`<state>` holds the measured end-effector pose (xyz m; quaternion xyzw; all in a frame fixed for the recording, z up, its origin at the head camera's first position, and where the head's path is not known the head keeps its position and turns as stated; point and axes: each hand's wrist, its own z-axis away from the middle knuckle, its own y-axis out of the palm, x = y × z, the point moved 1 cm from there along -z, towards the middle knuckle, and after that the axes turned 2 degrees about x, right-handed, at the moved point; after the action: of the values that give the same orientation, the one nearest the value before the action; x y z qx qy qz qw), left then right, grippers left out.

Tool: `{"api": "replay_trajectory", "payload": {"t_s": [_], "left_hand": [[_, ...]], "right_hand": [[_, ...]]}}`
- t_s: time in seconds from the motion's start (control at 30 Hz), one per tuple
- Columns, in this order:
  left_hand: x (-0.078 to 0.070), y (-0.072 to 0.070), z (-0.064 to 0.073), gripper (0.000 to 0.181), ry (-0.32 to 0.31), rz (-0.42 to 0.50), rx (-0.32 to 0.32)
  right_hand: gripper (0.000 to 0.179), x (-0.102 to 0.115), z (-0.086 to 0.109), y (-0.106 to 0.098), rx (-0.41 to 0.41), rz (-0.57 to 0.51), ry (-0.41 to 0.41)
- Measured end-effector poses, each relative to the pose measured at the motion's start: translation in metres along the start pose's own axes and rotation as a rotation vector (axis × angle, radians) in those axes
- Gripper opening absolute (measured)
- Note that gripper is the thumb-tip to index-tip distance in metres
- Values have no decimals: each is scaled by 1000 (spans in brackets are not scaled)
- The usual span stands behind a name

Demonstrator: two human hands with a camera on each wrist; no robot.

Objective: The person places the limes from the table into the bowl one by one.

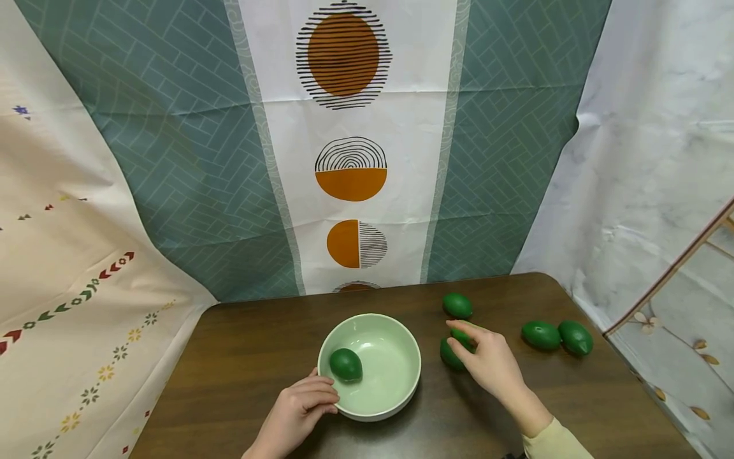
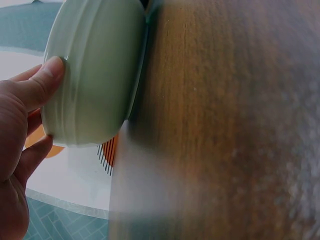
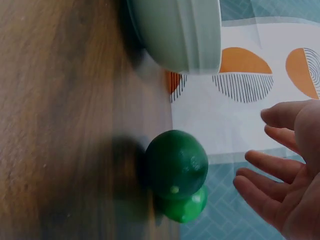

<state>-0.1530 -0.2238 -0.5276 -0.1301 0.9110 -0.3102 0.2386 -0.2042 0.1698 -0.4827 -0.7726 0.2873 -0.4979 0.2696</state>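
Observation:
A pale green bowl [image 1: 385, 376] stands on the brown table with one dark green lime [image 1: 346, 364] inside, at its left. My left hand [image 1: 301, 408] grips the bowl's left rim; in the left wrist view its thumb [image 2: 52, 69] lies against the outer wall. To the right of the bowl, my right hand [image 1: 487, 360] hovers over two limes, a dark one [image 1: 450, 354] and a brighter green one [image 1: 463, 338], both partly hidden by it. In the right wrist view its fingers [image 3: 272, 167] are spread and hold nothing, apart from the dark lime [image 3: 176, 162].
Behind the right hand lies another lime [image 1: 457, 306]. Farther right, two limes [image 1: 541, 335] [image 1: 576, 338] lie side by side near the table's right edge. A patterned cloth [image 1: 355, 210] hangs behind the table [image 1: 246, 357].

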Motion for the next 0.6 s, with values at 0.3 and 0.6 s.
{"api": "replay_trajectory", "payload": {"t_s": [0.3, 0.6], "left_hand": [[-1, -1, 0, 25, -9, 3, -1], [-1, 0, 1, 21, -8, 1, -7]], "right_hand": [[43, -8, 4, 0, 53, 92, 5], [47, -11, 8, 6, 116, 163, 19]]}}
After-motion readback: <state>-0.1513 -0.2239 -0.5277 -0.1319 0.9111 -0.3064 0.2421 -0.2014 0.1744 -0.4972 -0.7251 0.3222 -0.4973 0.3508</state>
